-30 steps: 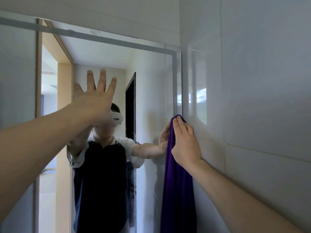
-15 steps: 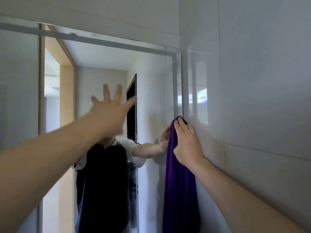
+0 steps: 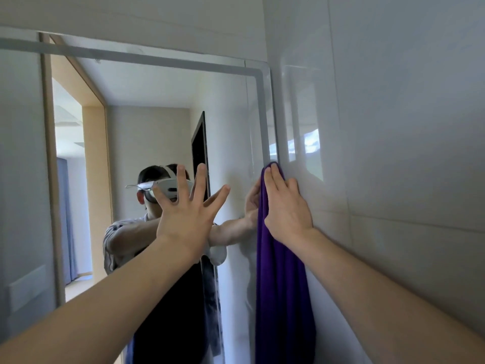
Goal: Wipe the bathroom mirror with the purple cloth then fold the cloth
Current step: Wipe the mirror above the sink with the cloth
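The bathroom mirror point(image 3: 147, 122) fills the left and middle of the head view, with a pale frosted band along its top and right edge. The purple cloth point(image 3: 282, 285) hangs down along the mirror's right edge, pressed against the glass by my right hand point(image 3: 286, 206), whose fingers lie flat over the cloth's top. My left hand point(image 3: 187, 210) is raised in front of the mirror's middle, fingers spread, holding nothing. Whether the left palm touches the glass cannot be told.
A glossy white tiled wall point(image 3: 393, 153) runs along the right, meeting the mirror in a corner. The mirror reflects a person wearing a head-mounted camera, a wooden door frame point(image 3: 49, 166) and a dark doorway point(image 3: 200, 145).
My left hand has moved right and down across the mirror, from the upper left towards the middle. My right hand keeps the cloth pressed at the mirror's right edge.
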A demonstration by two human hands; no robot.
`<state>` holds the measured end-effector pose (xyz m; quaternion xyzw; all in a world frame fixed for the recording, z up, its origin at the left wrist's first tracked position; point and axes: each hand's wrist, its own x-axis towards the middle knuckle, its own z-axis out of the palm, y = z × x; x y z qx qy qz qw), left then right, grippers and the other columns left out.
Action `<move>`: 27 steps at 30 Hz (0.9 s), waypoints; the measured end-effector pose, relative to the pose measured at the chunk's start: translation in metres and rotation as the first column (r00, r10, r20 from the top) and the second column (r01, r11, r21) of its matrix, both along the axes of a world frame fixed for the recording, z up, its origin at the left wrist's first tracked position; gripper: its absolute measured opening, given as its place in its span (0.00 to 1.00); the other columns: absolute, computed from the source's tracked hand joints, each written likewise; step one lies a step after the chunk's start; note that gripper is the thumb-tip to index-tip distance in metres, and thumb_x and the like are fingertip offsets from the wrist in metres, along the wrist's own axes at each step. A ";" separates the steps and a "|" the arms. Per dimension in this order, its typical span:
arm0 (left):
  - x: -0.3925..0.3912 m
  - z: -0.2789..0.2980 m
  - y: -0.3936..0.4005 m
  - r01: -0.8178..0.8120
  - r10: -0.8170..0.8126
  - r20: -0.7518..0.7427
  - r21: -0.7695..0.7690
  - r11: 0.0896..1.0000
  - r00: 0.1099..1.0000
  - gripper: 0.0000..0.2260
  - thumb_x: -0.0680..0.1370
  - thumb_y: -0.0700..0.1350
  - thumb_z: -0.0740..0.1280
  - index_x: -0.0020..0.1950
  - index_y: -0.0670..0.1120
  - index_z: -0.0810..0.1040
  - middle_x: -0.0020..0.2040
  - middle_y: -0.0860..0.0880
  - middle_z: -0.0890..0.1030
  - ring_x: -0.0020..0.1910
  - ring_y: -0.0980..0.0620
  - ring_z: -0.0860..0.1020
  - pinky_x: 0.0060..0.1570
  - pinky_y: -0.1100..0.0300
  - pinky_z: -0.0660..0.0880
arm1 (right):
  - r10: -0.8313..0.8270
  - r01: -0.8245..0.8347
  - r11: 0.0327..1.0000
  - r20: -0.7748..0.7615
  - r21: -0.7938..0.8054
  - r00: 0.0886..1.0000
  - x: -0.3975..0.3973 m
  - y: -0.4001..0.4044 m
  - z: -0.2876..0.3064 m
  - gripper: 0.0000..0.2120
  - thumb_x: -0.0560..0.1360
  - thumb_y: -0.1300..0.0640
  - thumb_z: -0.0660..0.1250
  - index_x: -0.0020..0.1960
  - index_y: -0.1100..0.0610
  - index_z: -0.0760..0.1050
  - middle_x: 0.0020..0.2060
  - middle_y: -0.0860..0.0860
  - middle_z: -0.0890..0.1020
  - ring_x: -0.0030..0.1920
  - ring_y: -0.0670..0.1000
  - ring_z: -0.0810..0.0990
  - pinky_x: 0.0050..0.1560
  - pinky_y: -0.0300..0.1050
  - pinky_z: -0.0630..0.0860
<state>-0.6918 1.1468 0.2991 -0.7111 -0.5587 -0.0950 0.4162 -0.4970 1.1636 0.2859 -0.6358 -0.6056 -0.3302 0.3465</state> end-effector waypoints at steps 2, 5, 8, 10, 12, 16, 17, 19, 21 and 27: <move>-0.001 -0.001 0.000 -0.002 0.002 -0.001 0.000 1.000 1.000 0.61 0.68 0.61 0.77 0.80 0.57 0.30 0.77 0.35 0.27 0.76 0.25 0.35 0.67 0.22 0.56 | -0.007 0.007 1.000 0.002 0.018 1.000 0.002 0.000 0.014 0.41 0.75 0.64 0.64 0.81 0.60 0.47 0.81 0.53 0.52 0.64 0.57 0.68 0.69 0.48 0.69; -0.002 -0.001 0.001 -0.003 0.003 -0.005 0.013 1.000 1.000 0.62 0.67 0.61 0.78 0.79 0.57 0.30 0.77 0.35 0.26 0.76 0.25 0.35 0.67 0.22 0.56 | 0.000 0.000 1.000 -0.009 0.026 1.000 0.003 0.001 0.023 0.37 0.76 0.64 0.62 0.81 0.61 0.49 0.81 0.54 0.54 0.61 0.56 0.70 0.69 0.48 0.67; -0.002 -0.002 0.003 0.000 0.001 -0.004 0.025 1.000 1.000 0.61 0.68 0.60 0.78 0.79 0.58 0.30 0.77 0.36 0.26 0.76 0.25 0.34 0.67 0.22 0.55 | 0.044 -0.044 0.999 -0.042 -0.007 0.998 0.004 -0.001 0.012 0.38 0.74 0.66 0.62 0.81 0.58 0.51 0.81 0.51 0.54 0.61 0.55 0.71 0.68 0.46 0.69; -0.002 -0.003 0.006 0.004 -0.004 0.002 0.034 0.999 1.000 0.61 0.68 0.58 0.78 0.79 0.58 0.30 0.77 0.36 0.26 0.76 0.25 0.34 0.68 0.22 0.55 | 0.084 -0.086 0.995 -0.050 -0.046 0.995 0.005 -0.008 0.008 0.42 0.71 0.68 0.64 0.81 0.56 0.53 0.81 0.49 0.55 0.63 0.55 0.72 0.67 0.45 0.70; -0.003 -0.004 0.008 0.007 -0.008 0.011 0.041 0.999 1.000 0.61 0.68 0.56 0.79 0.79 0.58 0.31 0.77 0.36 0.26 0.76 0.25 0.34 0.68 0.22 0.56 | 0.127 -0.132 0.988 -0.064 -0.084 0.990 0.006 -0.019 0.014 0.40 0.72 0.69 0.65 0.81 0.56 0.56 0.81 0.49 0.56 0.67 0.56 0.73 0.68 0.45 0.70; -0.004 -0.004 0.008 0.000 0.000 0.004 0.032 0.999 1.000 0.63 0.67 0.56 0.80 0.79 0.58 0.29 0.77 0.36 0.26 0.76 0.25 0.33 0.67 0.21 0.56 | 0.155 -0.174 0.970 -0.120 -0.169 0.980 0.009 -0.034 0.023 0.31 0.74 0.68 0.61 0.77 0.57 0.65 0.77 0.53 0.66 0.66 0.59 0.75 0.64 0.51 0.76; -0.004 -0.004 0.008 0.001 -0.002 0.007 0.029 1.000 1.000 0.63 0.67 0.56 0.80 0.79 0.58 0.29 0.77 0.36 0.26 0.76 0.25 0.33 0.67 0.21 0.55 | 0.148 -0.169 0.969 -0.127 -0.182 0.981 0.009 -0.034 0.021 0.29 0.75 0.67 0.61 0.75 0.57 0.67 0.74 0.55 0.70 0.63 0.60 0.77 0.62 0.52 0.78; -0.005 -0.004 0.009 0.006 -0.006 0.017 0.029 1.000 1.000 0.62 0.68 0.56 0.80 0.79 0.58 0.29 0.77 0.36 0.26 0.76 0.26 0.33 0.67 0.21 0.55 | 0.130 -0.153 0.968 -0.124 -0.201 0.984 0.011 -0.031 0.016 0.26 0.75 0.66 0.61 0.72 0.57 0.70 0.67 0.56 0.76 0.58 0.60 0.78 0.58 0.53 0.80; -0.005 -0.005 0.011 0.007 -0.008 0.024 0.032 0.999 1.000 0.63 0.68 0.55 0.80 0.79 0.58 0.29 0.77 0.36 0.26 0.76 0.26 0.33 0.67 0.21 0.54 | 0.095 -0.110 0.969 -0.079 -0.221 0.992 0.013 -0.028 0.012 0.27 0.74 0.65 0.61 0.73 0.57 0.68 0.63 0.56 0.77 0.55 0.59 0.79 0.55 0.53 0.81; -0.007 -0.004 0.014 0.021 -0.022 0.031 0.017 1.000 0.999 0.61 0.69 0.52 0.79 0.78 0.59 0.28 0.76 0.37 0.24 0.75 0.26 0.30 0.69 0.21 0.53 | 0.106 -0.098 0.964 0.017 -0.248 0.994 0.013 -0.028 0.010 0.38 0.75 0.67 0.62 0.81 0.57 0.52 0.81 0.52 0.57 0.67 0.56 0.74 0.65 0.50 0.76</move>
